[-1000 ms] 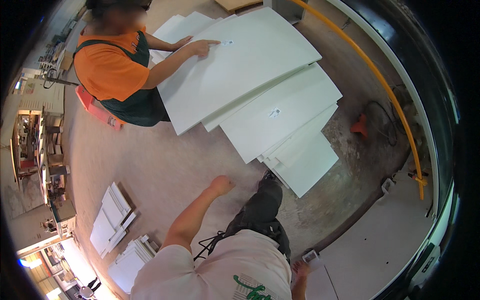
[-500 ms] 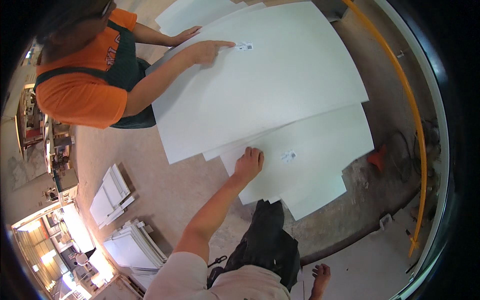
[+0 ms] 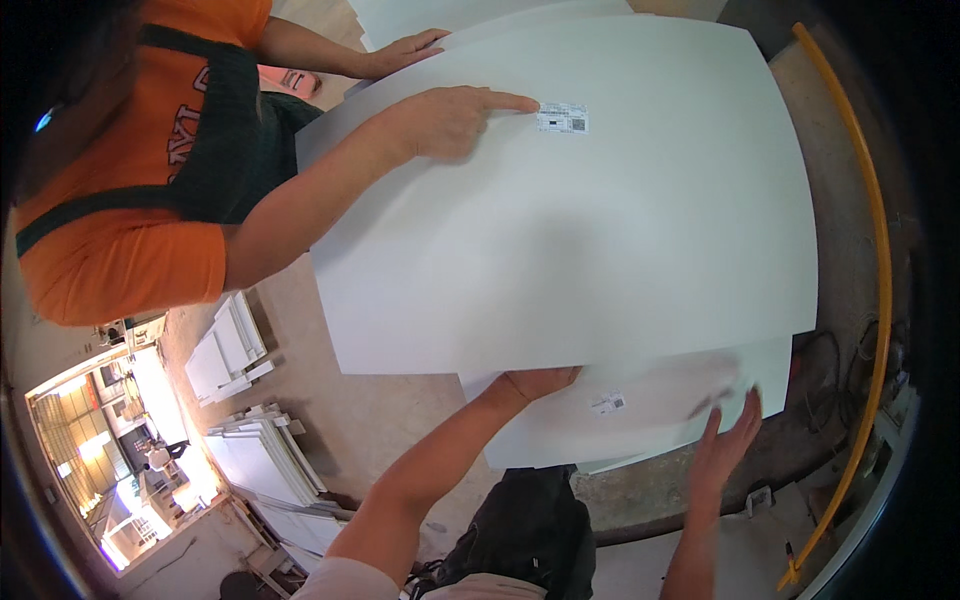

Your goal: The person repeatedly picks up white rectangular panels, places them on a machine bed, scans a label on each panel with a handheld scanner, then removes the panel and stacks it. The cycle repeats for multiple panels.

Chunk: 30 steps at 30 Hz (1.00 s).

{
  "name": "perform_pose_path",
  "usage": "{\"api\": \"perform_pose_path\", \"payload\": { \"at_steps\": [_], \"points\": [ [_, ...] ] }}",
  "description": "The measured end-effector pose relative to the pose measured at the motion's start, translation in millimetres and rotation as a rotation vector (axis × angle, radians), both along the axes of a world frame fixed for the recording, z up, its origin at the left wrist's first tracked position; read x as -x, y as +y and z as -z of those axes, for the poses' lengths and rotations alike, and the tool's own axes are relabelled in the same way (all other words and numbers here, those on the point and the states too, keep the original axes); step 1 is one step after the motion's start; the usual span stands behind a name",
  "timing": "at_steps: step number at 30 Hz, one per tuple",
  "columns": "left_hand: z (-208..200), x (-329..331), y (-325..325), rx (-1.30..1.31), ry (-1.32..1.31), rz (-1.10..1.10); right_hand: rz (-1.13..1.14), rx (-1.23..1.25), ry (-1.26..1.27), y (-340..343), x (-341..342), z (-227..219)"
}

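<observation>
The left hand [image 3: 540, 382] slid from the open face of the lower white flat board [image 3: 650, 415] to the near edge of the large white top board [image 3: 600, 230], fingers tucked beneath it. The right hand [image 3: 725, 445] rose from beside the leg to the lower board's near edge.

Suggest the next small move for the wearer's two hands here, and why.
Probably close both hands on the lower white panel: the left hand sits under the big top panel at its near edge, the right hand is spread open at the lower panel's edge, gripping nothing.

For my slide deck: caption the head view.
Both hands reach under stacked white panels; a co-worker points at a label.
</observation>
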<state>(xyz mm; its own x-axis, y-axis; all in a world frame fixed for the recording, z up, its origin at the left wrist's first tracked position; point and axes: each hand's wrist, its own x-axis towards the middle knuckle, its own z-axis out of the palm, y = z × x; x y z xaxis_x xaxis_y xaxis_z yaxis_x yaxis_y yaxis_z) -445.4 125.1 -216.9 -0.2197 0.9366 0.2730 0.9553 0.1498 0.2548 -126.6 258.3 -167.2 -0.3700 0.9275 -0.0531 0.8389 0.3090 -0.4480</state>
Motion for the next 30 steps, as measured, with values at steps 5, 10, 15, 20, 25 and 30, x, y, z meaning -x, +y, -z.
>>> {"api": "perform_pose_path", "payload": {
  "at_steps": [5,10,15,20,25,30],
  "points": [
    [13,3,-3,0.205,-0.417,-0.017,-0.194,-0.270,-0.104,65,77,59],
    [44,2,-13,0.400,0.666,0.297,-0.259,-0.345,-0.153,63,70,78],
    [29,-2,-10,0.299,-0.612,-0.128,-0.279,-0.317,-0.160,65,68,78],
    [8,2,1,0.370,-0.501,-0.069,-0.248,-0.350,-0.197,63,70,78],
    [6,4,1,0.401,-0.509,-0.065,-0.207,-0.346,-0.119,60,65,84],
    [8,3,0,0.428,-0.515,-0.058,-0.246,-0.348,-0.135,61,60,86]
  ]
}}
